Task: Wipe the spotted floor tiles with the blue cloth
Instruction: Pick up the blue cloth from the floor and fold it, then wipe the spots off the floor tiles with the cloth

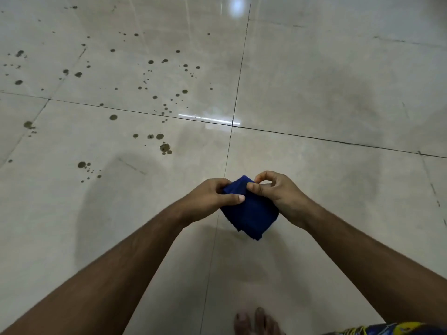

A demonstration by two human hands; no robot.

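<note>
Glossy beige floor tiles [326, 76], dark grout lines crossing just beyond the blue cloth [250, 213]. Cloth's folded, held up off the floor btwn both hands: left hand [212, 197] pinching its near-left edge, right hand [278, 192] gripping the top corner. Spots [164, 147] all sit beyond and left of the cloth, looks like none wiped yet, so wiping's prob. all still to do. Plenty of open floor around, only bare toes [256, 321] below the cloth.

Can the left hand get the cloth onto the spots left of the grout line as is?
Probably yes. The left hand and right hand hold the blue cloth above the floor; bare tile separates it from the nearest spots, with nothing between. It would need lowering and a forward-left reach.
</note>
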